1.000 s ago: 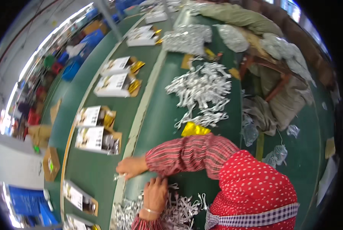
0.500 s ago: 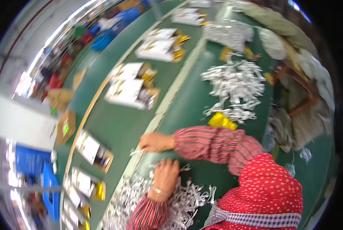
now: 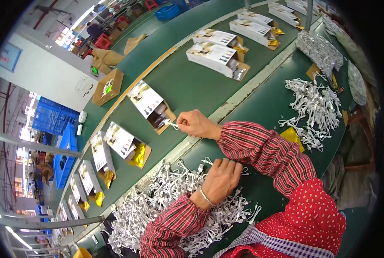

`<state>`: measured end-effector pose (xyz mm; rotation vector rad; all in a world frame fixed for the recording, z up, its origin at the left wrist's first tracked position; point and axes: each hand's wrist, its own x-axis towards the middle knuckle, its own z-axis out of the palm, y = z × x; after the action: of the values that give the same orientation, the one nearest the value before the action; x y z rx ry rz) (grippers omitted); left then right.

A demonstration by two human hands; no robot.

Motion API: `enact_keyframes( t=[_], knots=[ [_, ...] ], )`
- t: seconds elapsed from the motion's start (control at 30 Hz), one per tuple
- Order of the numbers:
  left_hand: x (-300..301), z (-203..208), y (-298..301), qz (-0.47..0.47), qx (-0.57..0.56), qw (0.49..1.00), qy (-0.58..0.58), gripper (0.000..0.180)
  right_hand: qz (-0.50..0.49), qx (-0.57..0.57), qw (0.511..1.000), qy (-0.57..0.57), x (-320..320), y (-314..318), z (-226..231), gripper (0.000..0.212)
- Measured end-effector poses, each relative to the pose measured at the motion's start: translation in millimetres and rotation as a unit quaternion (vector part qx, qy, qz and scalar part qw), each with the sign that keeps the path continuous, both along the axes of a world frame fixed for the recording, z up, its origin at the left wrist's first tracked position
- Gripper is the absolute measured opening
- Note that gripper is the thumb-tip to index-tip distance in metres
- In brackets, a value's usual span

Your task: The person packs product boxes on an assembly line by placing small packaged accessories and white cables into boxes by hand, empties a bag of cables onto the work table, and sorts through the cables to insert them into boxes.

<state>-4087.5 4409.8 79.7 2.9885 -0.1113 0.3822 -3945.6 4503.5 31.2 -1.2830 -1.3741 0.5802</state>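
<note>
My right hand (image 3: 194,123) reaches over the belt, thumb and fingers pinched on a white cable (image 3: 173,125). The cable's end is at the open end of a white printed box (image 3: 145,99), which shows brown card and packed contents inside. My left hand (image 3: 222,181), with a bracelet at the wrist, is over a large heap of bundled white cables (image 3: 144,210). Its fingers are curled, and white cable (image 3: 207,161) sticks out past them; the palm side is hidden.
More open white boxes (image 3: 123,139) with gold packets stand along the green belt (image 3: 174,88). A second cable heap (image 3: 314,107) lies at the right beside a yellow packet (image 3: 293,138). Beyond are a bag of silvery pieces (image 3: 320,52), a brown carton (image 3: 108,87) and blue crates (image 3: 54,116).
My right hand has gone from the belt's near edge out to the open box, carrying the white cable. My left hand stays over the heap. The whole view has shifted.
</note>
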Motion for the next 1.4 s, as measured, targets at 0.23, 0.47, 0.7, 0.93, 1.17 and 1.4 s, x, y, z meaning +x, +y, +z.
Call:
enact_keyframes(
  t=[0.23,0.47,0.7,0.93,1.17,1.4],
  knots=[
    [-22,29,-4,-0.004,0.067,0.998,-0.018,0.018,-0.074,0.001,0.996,-0.054,2,70,-12,0.015],
    [-60,8,86,0.169,0.231,0.958,0.013,0.012,0.092,0.029,0.981,-0.167,19,-10,9,0.014],
    [-63,-46,207,0.225,0.303,0.926,-0.022,0.002,0.230,-0.084,0.938,-0.244,0,-99,44,0.019],
    [-81,-41,213,0.291,0.118,0.943,-0.111,0.009,0.246,-0.140,0.906,-0.316,-53,-144,57,0.030],
    [-156,8,133,0.141,-0.376,0.897,0.187,0.029,0.219,-0.153,0.875,-0.405,-103,-149,43,0.023],
    [-202,10,132,0.177,-0.385,0.884,0.196,0.023,0.194,-0.147,0.856,-0.456,-129,-135,59,0.016]
  ],
)
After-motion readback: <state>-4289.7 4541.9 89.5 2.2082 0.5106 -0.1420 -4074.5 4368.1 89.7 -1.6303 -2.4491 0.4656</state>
